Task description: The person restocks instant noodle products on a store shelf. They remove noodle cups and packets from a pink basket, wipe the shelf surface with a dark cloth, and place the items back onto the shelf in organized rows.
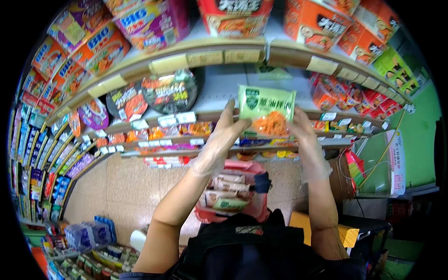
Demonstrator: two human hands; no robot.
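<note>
Both my hands wear clear plastic gloves and hold one green noodle packet [266, 108] between them, in front of a shelf with a wide gap. My left hand [229, 129] grips its left edge, and my right hand [301, 127] is at its right edge. Another green packet [273, 72] lies deep on the shelf behind it. Below my hands, a pink plastic basket [259, 210] on the floor holds several packets [229, 190] standing in a row.
Round black noodle bowls [170, 91] sit left of the gap, red noodle packs [341, 92] to the right. Large noodle tubs [236, 21] fill the shelf above. A cardboard box [341, 175] and a clear bin [378, 164] stand at right. Wrapped blue packs [89, 234] are at lower left.
</note>
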